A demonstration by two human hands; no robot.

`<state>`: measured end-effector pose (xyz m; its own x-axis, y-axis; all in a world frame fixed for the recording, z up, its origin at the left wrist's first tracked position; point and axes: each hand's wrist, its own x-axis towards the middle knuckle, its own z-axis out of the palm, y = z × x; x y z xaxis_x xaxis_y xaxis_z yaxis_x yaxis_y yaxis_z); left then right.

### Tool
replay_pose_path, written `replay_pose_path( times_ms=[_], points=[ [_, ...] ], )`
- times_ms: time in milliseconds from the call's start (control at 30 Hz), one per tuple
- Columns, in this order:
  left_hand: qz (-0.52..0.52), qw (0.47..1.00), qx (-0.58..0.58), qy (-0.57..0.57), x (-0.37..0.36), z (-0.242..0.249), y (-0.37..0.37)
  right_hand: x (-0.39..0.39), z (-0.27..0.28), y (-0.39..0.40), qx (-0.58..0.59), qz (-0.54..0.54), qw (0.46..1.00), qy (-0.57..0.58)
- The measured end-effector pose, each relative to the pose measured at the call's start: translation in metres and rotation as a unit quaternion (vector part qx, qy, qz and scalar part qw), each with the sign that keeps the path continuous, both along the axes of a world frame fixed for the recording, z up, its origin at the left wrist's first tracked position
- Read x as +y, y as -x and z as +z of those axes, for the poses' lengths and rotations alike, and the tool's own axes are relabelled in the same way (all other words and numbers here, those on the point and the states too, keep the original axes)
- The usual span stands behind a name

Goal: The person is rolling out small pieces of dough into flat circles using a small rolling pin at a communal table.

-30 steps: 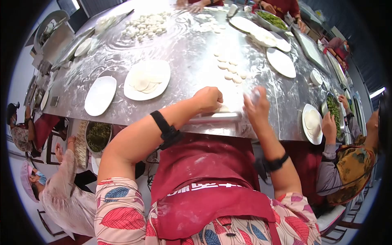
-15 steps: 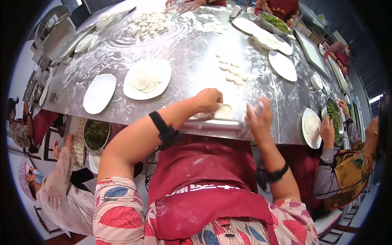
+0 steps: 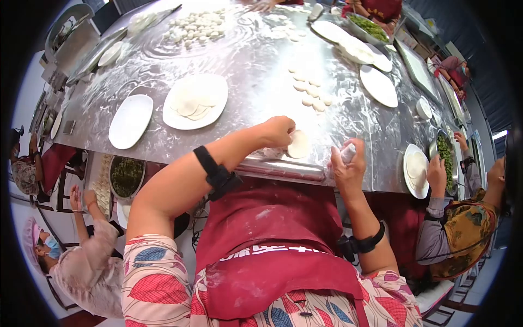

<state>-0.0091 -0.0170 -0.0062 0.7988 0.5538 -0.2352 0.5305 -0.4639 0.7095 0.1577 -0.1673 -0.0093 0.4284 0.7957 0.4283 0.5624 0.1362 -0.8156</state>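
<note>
The left hand (image 3: 278, 132), at the centre of the frame, has its fingers closed at the near edge of 1 flat dough round (image 3: 298, 144), which lies on the floury table (image 3: 248, 82); the right hand (image 3: 348, 168), right of centre, curls half-closed round 1 pale, blurred object (image 3: 347, 153); small dough pieces (image 3: 313, 91) sit above, a plate of wrappers (image 3: 171, 117) upper left.

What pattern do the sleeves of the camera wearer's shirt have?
Red and blue leaf shapes on a pale ground, best seen on the left sleeve in the head view.

Top edge crops 2 workers (image 3: 376, 7).
</note>
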Motion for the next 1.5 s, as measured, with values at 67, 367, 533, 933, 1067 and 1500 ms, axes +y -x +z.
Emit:
replay_pose_path(
  times_ms=[67,367,533,933,1067,1500],
  points=[
    [-0.005,0.996,0.011,0.092,-0.001,-0.004,0.004,0.003,-0.003,0.000,-0.015,-0.021,1.000,-0.008],
    [-0.004,0.998,0.027,-0.053,-0.005,0.007,-0.016,0.022,0.008,0.001,-0.029,-0.025,0.999,0.021],
    [-0.001,1.000,0.014,0.019,-0.013,0.007,0.000,-0.008,0.000,0.006,-0.003,-0.017,1.000,0.015],
    [0.011,1.000,-0.006,-0.025,-0.006,-0.004,-0.011,-0.012,0.002,0.008,0.019,-0.010,1.000,0.013],
    [0.028,0.999,-0.020,-0.032,-0.012,-0.004,-0.004,0.027,-0.005,-0.003,-0.075,-0.036,0.995,-0.053],
    [0.077,0.993,0.005,-0.087,-0.010,-0.014,-0.006,-0.035,-0.007,0.020,0.055,-0.021,0.998,-0.021]
  ],
)
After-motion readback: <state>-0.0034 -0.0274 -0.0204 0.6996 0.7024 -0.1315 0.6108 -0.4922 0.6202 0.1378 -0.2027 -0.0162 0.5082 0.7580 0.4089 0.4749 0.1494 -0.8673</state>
